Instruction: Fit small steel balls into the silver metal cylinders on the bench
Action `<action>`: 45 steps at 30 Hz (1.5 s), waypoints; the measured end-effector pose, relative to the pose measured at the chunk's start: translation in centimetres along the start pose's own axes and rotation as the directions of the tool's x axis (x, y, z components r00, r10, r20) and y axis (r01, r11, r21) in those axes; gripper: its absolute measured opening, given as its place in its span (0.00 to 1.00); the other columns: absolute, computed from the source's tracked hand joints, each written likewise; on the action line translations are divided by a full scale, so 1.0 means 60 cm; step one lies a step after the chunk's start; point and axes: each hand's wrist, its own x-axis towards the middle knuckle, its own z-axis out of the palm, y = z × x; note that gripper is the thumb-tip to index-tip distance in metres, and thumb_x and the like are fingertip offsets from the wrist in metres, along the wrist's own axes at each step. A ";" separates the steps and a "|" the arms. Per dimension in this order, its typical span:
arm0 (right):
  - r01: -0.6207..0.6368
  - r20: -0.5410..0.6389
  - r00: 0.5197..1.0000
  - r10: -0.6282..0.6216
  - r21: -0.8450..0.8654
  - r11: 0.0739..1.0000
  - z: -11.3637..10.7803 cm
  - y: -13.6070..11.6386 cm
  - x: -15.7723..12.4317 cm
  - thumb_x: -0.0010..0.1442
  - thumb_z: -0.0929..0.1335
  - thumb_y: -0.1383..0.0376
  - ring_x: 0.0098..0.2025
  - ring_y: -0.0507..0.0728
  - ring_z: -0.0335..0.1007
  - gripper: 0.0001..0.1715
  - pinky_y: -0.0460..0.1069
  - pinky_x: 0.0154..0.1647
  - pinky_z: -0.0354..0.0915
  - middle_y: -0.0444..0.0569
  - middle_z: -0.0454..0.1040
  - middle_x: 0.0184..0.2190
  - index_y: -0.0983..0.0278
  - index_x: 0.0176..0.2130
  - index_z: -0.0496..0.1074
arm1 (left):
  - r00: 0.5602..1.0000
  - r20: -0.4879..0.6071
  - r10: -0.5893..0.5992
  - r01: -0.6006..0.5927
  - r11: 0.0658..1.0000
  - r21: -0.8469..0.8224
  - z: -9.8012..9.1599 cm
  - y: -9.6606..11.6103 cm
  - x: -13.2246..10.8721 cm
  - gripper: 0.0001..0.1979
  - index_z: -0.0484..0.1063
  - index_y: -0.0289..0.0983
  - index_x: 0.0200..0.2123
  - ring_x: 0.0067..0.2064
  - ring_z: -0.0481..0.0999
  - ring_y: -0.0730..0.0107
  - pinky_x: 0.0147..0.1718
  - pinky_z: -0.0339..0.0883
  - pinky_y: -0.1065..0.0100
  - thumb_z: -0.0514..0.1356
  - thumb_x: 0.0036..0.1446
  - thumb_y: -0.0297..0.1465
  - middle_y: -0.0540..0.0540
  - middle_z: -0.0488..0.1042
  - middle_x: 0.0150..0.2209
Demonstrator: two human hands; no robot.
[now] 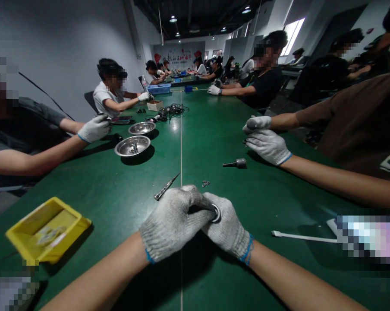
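Both my hands wear pale knitted gloves and meet above the green table. My left hand [175, 218] is closed, its thumb and fingers reaching across to a round metal ring-shaped part [217, 213]. Around that same part my right hand [227, 224] is curled, so most of it is hidden. Beyond my left hand lies a slim metal screwdriver [165, 188]. Several tiny metal rings or nuts [206, 183] sit in a small cluster just past my fingers. A dark cylindrical piece with a thin shaft [235, 163] rests farther off to the right.
At left stands a yellow bin [49, 231] with small pale pieces inside. Two metal bowls [132, 147] and tangled black cables [171, 112] are farther up the table [201, 138]. A co-worker's gloved hands [268, 142] are at right, another's gloved hand [94, 128] at left. A white cable [303, 236] lies right.
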 end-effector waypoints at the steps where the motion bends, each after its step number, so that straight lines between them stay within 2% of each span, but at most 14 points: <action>1: 0.019 0.005 1.000 -0.019 -0.006 1.000 0.000 0.002 -0.001 0.57 0.71 0.59 0.28 0.58 0.78 0.08 0.48 0.30 0.71 0.48 0.80 0.26 0.59 0.28 0.73 | 1.000 0.020 -0.012 0.012 1.000 -0.003 -0.001 0.001 0.000 0.07 0.84 0.41 0.32 0.34 0.80 0.68 0.37 0.73 0.68 0.65 0.59 0.26 0.49 0.82 0.32; 4: 0.082 0.003 0.997 -0.082 -0.020 0.996 0.000 0.008 -0.002 0.57 0.72 0.61 0.26 0.57 0.77 0.08 0.48 0.29 0.71 0.47 0.79 0.25 0.60 0.28 0.72 | 0.998 0.044 -0.041 0.041 0.999 -0.010 -0.001 0.005 0.000 0.06 0.84 0.38 0.33 0.35 0.80 0.69 0.39 0.73 0.69 0.65 0.59 0.25 0.49 0.82 0.33; 8: 0.119 -0.004 0.993 -0.120 -0.032 0.992 0.002 0.010 -0.002 0.57 0.71 0.62 0.28 0.58 0.79 0.07 0.49 0.30 0.72 0.47 0.79 0.26 0.59 0.29 0.72 | 1.000 0.009 -0.023 0.023 1.000 0.007 0.002 0.007 0.000 0.08 0.84 0.38 0.32 0.33 0.79 0.71 0.40 0.73 0.70 0.66 0.58 0.22 0.50 0.82 0.32; 16: 0.114 0.018 0.993 -0.113 -0.071 0.991 0.000 0.008 -0.002 0.58 0.70 0.59 0.30 0.59 0.80 0.08 0.49 0.32 0.73 0.49 0.81 0.28 0.59 0.29 0.72 | 0.999 0.007 -0.035 0.034 0.995 0.093 0.012 0.001 -0.005 0.10 0.85 0.39 0.34 0.36 0.81 0.66 0.37 0.73 0.68 0.65 0.57 0.20 0.48 0.83 0.35; 23: 0.112 -0.002 0.994 -0.112 -0.082 0.990 0.005 0.010 -0.004 0.56 0.68 0.63 0.28 0.58 0.78 0.06 0.50 0.32 0.73 0.48 0.79 0.25 0.59 0.27 0.71 | 0.998 -0.046 -0.048 0.054 0.987 0.153 0.015 0.008 -0.007 0.08 0.85 0.39 0.32 0.34 0.81 0.66 0.35 0.73 0.67 0.65 0.55 0.22 0.48 0.83 0.33; 26: 0.062 -0.075 0.995 -0.067 -0.067 0.996 0.008 0.011 -0.005 0.54 0.69 0.65 0.25 0.56 0.75 0.05 0.49 0.29 0.70 0.46 0.77 0.23 0.59 0.27 0.70 | 0.979 -0.180 -0.096 0.113 0.990 0.089 0.006 -0.003 0.002 0.07 0.83 0.39 0.30 0.32 0.80 0.68 0.34 0.72 0.70 0.66 0.53 0.22 0.50 0.81 0.30; 29: -0.016 -0.207 0.978 0.004 -0.056 0.998 0.007 0.014 -0.003 0.55 0.69 0.66 0.26 0.56 0.76 0.02 0.48 0.28 0.71 0.45 0.79 0.24 0.60 0.29 0.73 | 0.923 -0.316 -0.220 0.245 0.968 0.043 0.009 -0.042 0.014 0.07 0.83 0.38 0.32 0.35 0.82 0.67 0.39 0.74 0.68 0.63 0.58 0.27 0.49 0.83 0.32; 30: -0.037 -0.258 0.966 0.023 -0.049 0.998 0.008 0.016 -0.001 0.56 0.70 0.65 0.26 0.56 0.77 0.03 0.48 0.29 0.71 0.46 0.79 0.24 0.60 0.30 0.74 | 0.909 -0.322 -0.265 0.292 0.955 0.040 0.013 -0.059 0.018 0.08 0.84 0.38 0.33 0.36 0.82 0.65 0.40 0.75 0.67 0.62 0.60 0.28 0.48 0.83 0.34; 32: -0.074 -0.378 0.924 0.056 -0.035 0.997 0.009 0.021 0.003 0.58 0.71 0.62 0.27 0.57 0.77 0.07 0.48 0.28 0.71 0.46 0.80 0.25 0.61 0.29 0.74 | 0.912 -0.231 -0.340 0.364 0.929 0.070 0.027 -0.089 0.028 0.10 0.84 0.37 0.39 0.40 0.84 0.63 0.44 0.76 0.66 0.61 0.62 0.29 0.46 0.85 0.38; 34: -0.111 -0.499 0.862 0.089 -0.015 0.994 0.011 0.026 0.007 0.59 0.72 0.57 0.27 0.57 0.77 0.11 0.49 0.29 0.72 0.47 0.80 0.25 0.61 0.30 0.75 | 0.919 -0.158 -0.360 0.384 0.910 0.158 0.041 -0.110 0.040 0.11 0.83 0.37 0.45 0.46 0.84 0.61 0.49 0.75 0.66 0.63 0.60 0.29 0.45 0.85 0.44; 36: -0.144 -0.569 0.813 0.125 0.012 0.989 0.013 0.032 0.009 0.60 0.73 0.52 0.28 0.58 0.77 0.17 0.49 0.30 0.72 0.48 0.80 0.26 0.62 0.30 0.75 | 0.923 -0.140 -0.358 0.381 0.901 0.208 0.052 -0.119 0.054 0.13 0.83 0.38 0.47 0.49 0.83 0.62 0.51 0.73 0.68 0.64 0.59 0.28 0.45 0.85 0.46; 40: -0.170 -0.588 0.795 0.151 0.024 0.985 0.013 0.037 0.012 0.60 0.73 0.46 0.27 0.57 0.76 0.23 0.50 0.29 0.72 0.48 0.79 0.25 0.62 0.30 0.74 | 0.909 -0.174 -0.379 0.414 0.869 0.270 0.065 -0.118 0.082 0.10 0.84 0.40 0.43 0.48 0.84 0.60 0.48 0.74 0.68 0.64 0.60 0.33 0.46 0.86 0.44; 45: -0.155 -0.599 0.791 0.121 -0.005 0.988 0.017 0.041 0.014 0.59 0.74 0.47 0.26 0.56 0.73 0.21 0.49 0.28 0.71 0.46 0.78 0.24 0.61 0.29 0.74 | 0.877 -0.262 -0.403 0.474 0.815 0.335 0.079 -0.108 0.092 0.11 0.85 0.42 0.40 0.46 0.84 0.54 0.43 0.75 0.64 0.62 0.62 0.37 0.43 0.85 0.43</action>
